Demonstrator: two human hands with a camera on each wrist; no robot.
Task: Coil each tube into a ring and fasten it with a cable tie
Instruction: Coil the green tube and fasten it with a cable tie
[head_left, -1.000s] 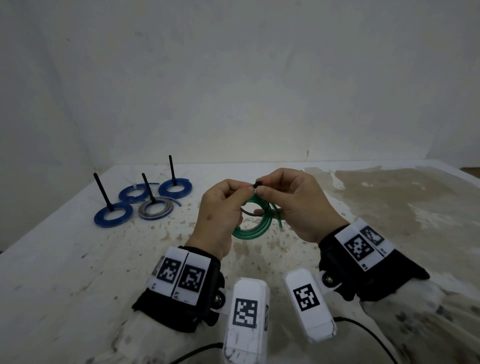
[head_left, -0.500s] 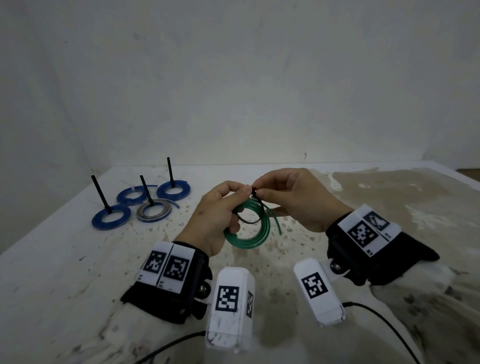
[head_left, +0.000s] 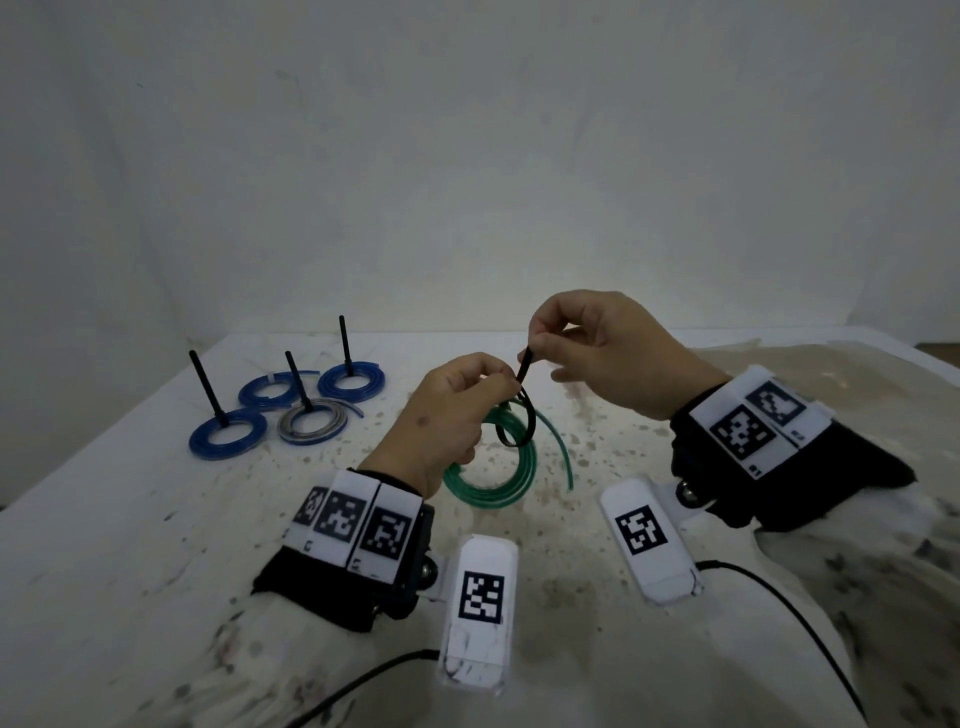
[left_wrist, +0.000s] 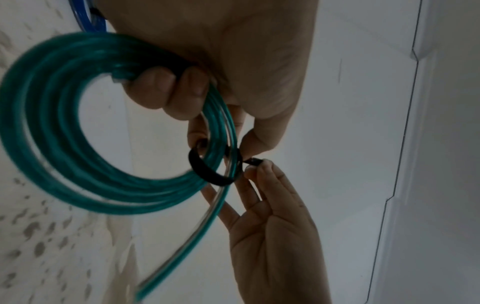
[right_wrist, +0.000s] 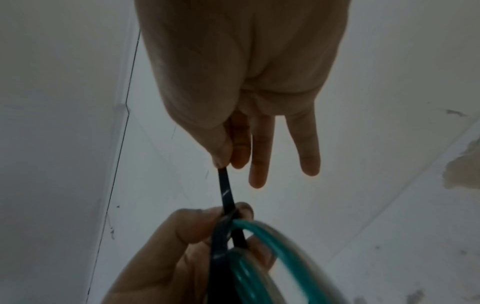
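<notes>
Above table (head_left: 130, 519) | left hand (head_left: 441, 410) grips green coil (head_left: 498, 488) | right hand (head_left: 608, 358) pinches cable tie (head_left: 524, 366)

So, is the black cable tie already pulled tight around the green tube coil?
No, the cable tie still forms a loose loop around the green tube coil.

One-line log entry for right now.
left hand: holds green coil, pinches tie head | right hand: pinches cable tie tail | loop: not yet tight

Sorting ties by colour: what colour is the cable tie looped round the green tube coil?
Black. The cable tie shows best in the left wrist view, looped round the green coil.
</notes>
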